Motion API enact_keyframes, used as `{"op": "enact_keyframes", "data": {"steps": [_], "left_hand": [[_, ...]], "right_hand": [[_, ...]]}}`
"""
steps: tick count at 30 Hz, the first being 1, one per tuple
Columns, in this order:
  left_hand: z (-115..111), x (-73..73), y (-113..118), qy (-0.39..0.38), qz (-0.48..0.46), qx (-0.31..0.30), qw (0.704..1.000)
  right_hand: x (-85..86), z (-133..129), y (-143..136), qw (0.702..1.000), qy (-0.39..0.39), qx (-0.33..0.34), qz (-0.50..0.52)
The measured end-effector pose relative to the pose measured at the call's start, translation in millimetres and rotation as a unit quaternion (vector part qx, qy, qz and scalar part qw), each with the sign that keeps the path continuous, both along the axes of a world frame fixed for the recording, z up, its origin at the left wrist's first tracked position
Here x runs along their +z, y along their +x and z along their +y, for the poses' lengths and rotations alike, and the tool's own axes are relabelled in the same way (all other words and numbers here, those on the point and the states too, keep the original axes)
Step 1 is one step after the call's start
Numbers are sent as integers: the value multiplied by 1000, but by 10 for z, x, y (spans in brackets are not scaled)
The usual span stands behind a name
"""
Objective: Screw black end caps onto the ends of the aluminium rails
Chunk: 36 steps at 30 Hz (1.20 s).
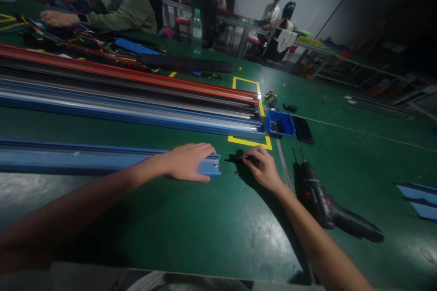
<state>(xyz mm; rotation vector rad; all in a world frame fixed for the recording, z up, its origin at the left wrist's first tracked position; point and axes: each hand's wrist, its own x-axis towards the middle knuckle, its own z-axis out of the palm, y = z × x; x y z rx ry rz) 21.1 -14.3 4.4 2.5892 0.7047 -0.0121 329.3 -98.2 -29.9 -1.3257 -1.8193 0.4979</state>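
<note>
A long blue metal channel (85, 159) lies on the green table, its end near the middle of the view. My left hand (189, 162) rests across that end, fingers and thumb spread over its two edges. A small hole shows in the channel just beyond my fingers. To the right, my right hand (260, 163) pinches a small thin dark piece (244, 158), too small to name, a little above the table. A tiny screw-like part (236, 173) lies below it. The black power drill (317, 195) rests on its side right of my right hand.
Blue, black and red long profiles (136, 104) lie behind the channel, ending at yellow tape (251, 142). A blue bin (280, 123) holding dark parts sits beside a flat black object (303, 130). A bottle (197, 32), wires and a person's sleeve (126, 9) are farther back.
</note>
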Motion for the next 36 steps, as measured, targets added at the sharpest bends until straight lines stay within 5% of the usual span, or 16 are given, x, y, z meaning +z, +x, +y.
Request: {"op": "enact_keyframes", "data": {"steps": [6, 16, 26, 36], "left_hand": [[6, 15, 12, -6, -10, -2, 1000], [2, 40, 0, -12, -7, 7, 1000], [-20, 28, 18, 5, -1, 9, 1000], [-14, -33, -3, 8, -7, 10, 1000]], "right_hand": [[81, 170, -49, 997, -56, 17, 51], [21, 411, -357, 971, -180, 147, 45], [-6, 352, -451, 989, -108, 84, -63], [32, 279, -457, 974, -110, 74, -185]]}}
